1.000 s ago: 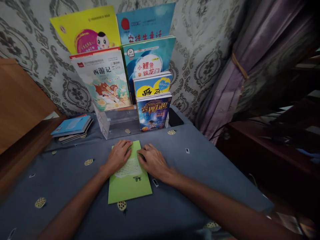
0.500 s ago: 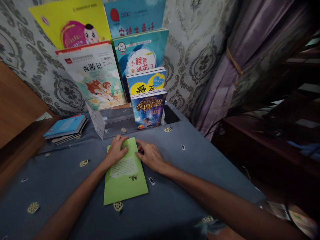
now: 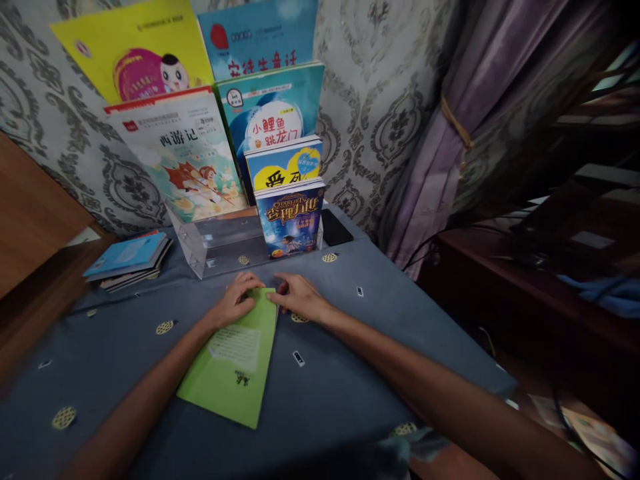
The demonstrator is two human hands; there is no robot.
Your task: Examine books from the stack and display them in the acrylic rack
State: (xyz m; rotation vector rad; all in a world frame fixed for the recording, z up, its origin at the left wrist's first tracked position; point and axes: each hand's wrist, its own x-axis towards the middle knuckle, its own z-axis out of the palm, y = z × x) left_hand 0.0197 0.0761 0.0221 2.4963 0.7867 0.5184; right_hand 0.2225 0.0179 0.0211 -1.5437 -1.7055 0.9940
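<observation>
A thin green book [image 3: 227,383] with a pale text panel lies at a slant on the blue tablecloth. At its far left edge, my left hand [image 3: 236,305] has curled fingers and a thumb over the cover, gripping it. My right hand [image 3: 301,298] pinches the far right corner, thumb on top and fingers beneath or beside the edge. Just beyond both hands stands a clear acrylic book stand [image 3: 225,250]. A dark blue book [image 3: 290,217] sits upright at the right of its front row.
More books stand behind: a white-covered one [image 3: 195,160], a yellow one [image 3: 135,40] and teal ones [image 3: 295,93]. A small stack of books [image 3: 127,257] lies at the left. A black phone [image 3: 337,228] rests right of the stand. The table's right edge borders dark red furniture [image 3: 470,273].
The green book has turned, its near end swinging left and its far end shifting slightly right. My right thumb has come onto its corner. The whole view has shifted slightly.
</observation>
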